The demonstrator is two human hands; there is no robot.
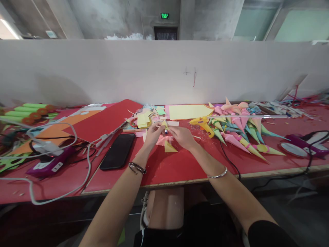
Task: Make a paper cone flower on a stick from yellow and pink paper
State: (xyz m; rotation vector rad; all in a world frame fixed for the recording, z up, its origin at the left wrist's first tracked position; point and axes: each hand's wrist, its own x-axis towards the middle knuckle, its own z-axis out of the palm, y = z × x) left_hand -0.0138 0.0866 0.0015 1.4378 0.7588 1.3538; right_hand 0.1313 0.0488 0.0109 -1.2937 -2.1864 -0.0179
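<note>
One small yellow paper piece [165, 124] to mind, over the red tabletop [164, 168]: pinched in the left hand [154, 133], close to the curled right hand [182, 138], with that grip too hidden to tell. Press lightly, go slowly, line up edges

Paper piece [165, 125] here between left hand [153, 133] and right hand [183, 138] | phone [117, 151] on table [159, 171], to their left | glue gun [204, 124] to their right, cones [236, 139] just beyond | wall [144, 75] behind
</note>
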